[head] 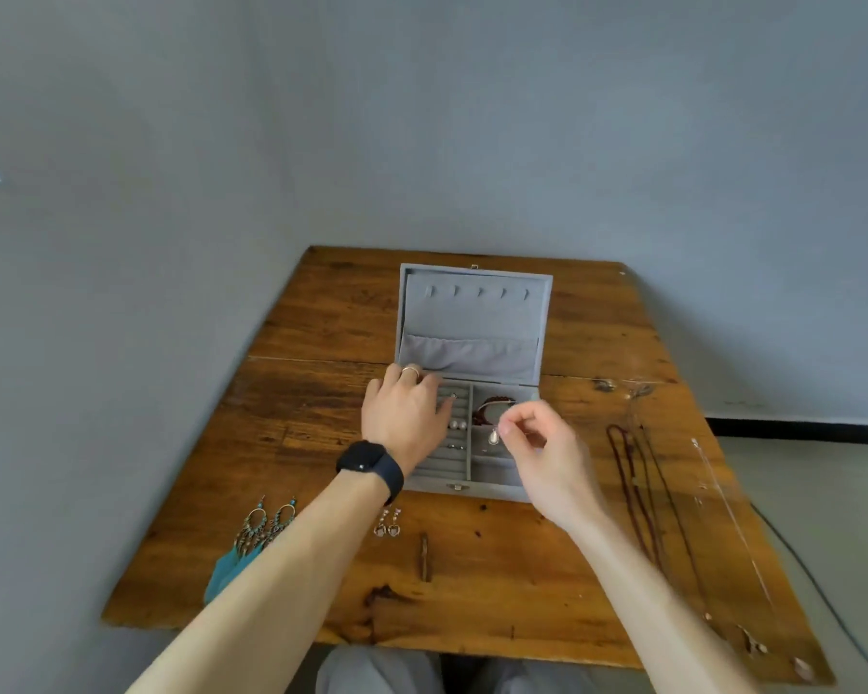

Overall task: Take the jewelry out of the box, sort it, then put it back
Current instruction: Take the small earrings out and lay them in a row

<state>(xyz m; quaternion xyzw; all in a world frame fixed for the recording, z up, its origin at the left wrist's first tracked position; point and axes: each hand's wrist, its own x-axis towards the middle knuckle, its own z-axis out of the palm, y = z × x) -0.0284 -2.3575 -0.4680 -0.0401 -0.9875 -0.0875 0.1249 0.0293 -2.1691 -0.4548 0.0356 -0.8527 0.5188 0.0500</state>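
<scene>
Single head-worn wide-angle view, aimed forward and down, wooden table seen from close above, grey wall filling the upper half

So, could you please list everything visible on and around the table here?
jewelry box: one, grey, open, table centre
pearl earrings: two, white, in box's left section
beaded bracelet: one, dark red, box's right section
feather earrings: two, teal, table's near left
small drop earrings: two, pale, in front of box
necklaces: several, dark red and silver, table's right
table: one, brown wood
watch: one, black, left wrist
left hand: over box's left section
right hand: fingers pinched over box's right section
</scene>
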